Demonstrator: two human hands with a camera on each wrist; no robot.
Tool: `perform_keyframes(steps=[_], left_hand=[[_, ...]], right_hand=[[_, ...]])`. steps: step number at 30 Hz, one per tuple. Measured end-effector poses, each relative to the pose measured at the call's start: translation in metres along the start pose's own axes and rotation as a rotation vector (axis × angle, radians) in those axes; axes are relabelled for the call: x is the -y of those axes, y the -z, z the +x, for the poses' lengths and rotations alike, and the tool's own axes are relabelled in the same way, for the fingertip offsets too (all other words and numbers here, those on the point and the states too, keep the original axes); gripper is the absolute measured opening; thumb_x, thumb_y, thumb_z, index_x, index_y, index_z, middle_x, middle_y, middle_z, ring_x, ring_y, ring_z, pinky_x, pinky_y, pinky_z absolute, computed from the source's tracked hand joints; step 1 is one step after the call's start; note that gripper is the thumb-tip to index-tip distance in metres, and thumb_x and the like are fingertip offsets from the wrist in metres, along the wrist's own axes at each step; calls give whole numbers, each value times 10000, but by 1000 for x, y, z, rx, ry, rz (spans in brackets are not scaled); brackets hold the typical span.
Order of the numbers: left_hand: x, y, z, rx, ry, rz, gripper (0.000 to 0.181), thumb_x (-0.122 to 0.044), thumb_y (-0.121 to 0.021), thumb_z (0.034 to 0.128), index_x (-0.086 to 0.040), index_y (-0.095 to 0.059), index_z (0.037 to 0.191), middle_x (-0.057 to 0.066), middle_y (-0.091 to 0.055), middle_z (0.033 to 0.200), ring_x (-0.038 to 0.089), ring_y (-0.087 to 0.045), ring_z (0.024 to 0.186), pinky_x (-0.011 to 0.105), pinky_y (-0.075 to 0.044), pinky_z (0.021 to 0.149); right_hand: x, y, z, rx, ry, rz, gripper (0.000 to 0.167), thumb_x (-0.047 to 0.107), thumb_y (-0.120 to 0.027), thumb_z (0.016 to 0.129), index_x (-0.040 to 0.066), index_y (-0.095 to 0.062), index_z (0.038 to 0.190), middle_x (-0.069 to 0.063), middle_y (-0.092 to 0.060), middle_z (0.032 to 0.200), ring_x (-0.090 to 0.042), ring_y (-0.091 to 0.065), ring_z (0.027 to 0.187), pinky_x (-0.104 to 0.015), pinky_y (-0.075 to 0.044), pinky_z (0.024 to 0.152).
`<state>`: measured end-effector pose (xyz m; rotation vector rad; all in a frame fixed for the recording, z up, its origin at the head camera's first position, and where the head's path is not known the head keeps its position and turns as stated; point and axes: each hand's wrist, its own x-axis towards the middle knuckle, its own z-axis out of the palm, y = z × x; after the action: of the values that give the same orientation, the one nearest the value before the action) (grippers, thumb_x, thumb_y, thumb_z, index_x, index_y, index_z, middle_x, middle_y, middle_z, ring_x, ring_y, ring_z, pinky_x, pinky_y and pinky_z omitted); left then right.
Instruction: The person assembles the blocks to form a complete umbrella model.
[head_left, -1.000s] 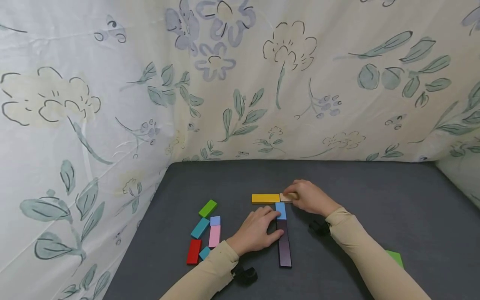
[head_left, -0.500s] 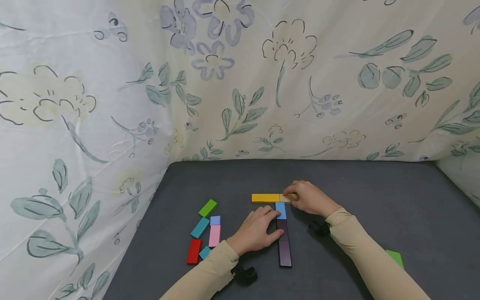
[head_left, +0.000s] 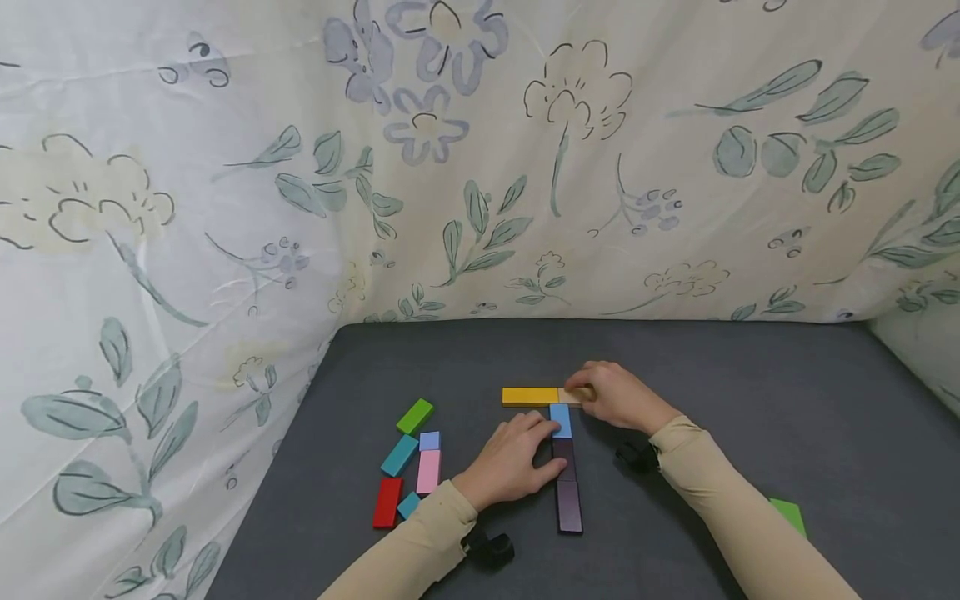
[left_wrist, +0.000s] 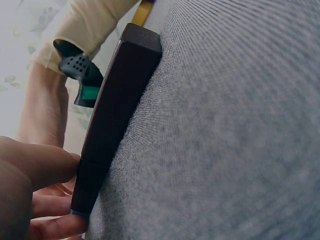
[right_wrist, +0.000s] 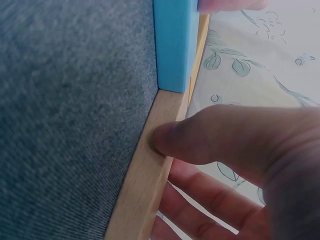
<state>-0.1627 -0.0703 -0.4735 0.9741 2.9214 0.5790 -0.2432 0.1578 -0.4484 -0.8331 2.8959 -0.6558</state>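
My right hand (head_left: 621, 396) pinches a natural wood block (right_wrist: 137, 195), its thumb against the near long side and the other fingers behind. This block lies end to end with a yellow block (head_left: 529, 397). A blue block (right_wrist: 172, 45) meets the row at right angles, touching the wooden block. My left hand (head_left: 506, 462) rests with extended fingers on the column below: fingertips touch the blue block, and the thumb touches a dark purple block (head_left: 564, 450). Another purple block (left_wrist: 120, 95) continues the column toward me. The wooden block's right end is hidden by the right hand in the head view.
Left on the dark grey table (head_left: 675, 350) lie loose blocks: green (head_left: 416, 417), teal (head_left: 400, 455), red (head_left: 387, 502), pink (head_left: 429, 472), a small blue one (head_left: 430, 441) and a small teal one (head_left: 408, 505). A green piece (head_left: 789, 515) shows beside the right sleeve. Floral cloth (head_left: 480, 167) hangs behind.
Both hands and the blocks stay in place. Only the head view shifts very slightly.
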Motion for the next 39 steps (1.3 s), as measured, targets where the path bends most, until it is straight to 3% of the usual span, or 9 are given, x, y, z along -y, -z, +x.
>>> perform_keyframes(steps=[10,18,27,39], left_hand=[[-2,0,-1,-5,-6,-2,500,-446,-651,1015,-162,-625,1426,10,-627,1302,173,-571,1154,345,-494,938],[-4,0,0,-15,-17,11,491,-439,-656,1014,-158,-632,1415,13,-631,1292,180,-581,1153,350,-498,930],[-6,2,0,-6,-7,18,494,-437,-657,1012,-153,-634,1416,16,-633,1287,175,-577,1143,353,-500,947],[-5,1,-3,-18,-11,18,488,-426,-656,1015,-149,-634,1416,16,-639,1284,175,-582,1145,361,-505,962]], right_hand=[[0,1,-3,-8,2,-10,352,-4,-798,853,57,-765,1198,-74,-717,1083,-238,-665,968,-482,-577,897],[0,7,-12,-74,11,-42,439,75,-806,864,22,-708,1289,-138,-718,1220,-328,-655,1116,-535,-544,967],[3,32,-53,-167,25,-67,397,109,-801,891,13,-718,1267,-151,-715,1197,-344,-688,1075,-523,-574,878],[-7,46,-115,-146,-37,-128,430,163,-839,871,25,-721,1261,-175,-704,1218,-400,-668,1120,-564,-559,891]])
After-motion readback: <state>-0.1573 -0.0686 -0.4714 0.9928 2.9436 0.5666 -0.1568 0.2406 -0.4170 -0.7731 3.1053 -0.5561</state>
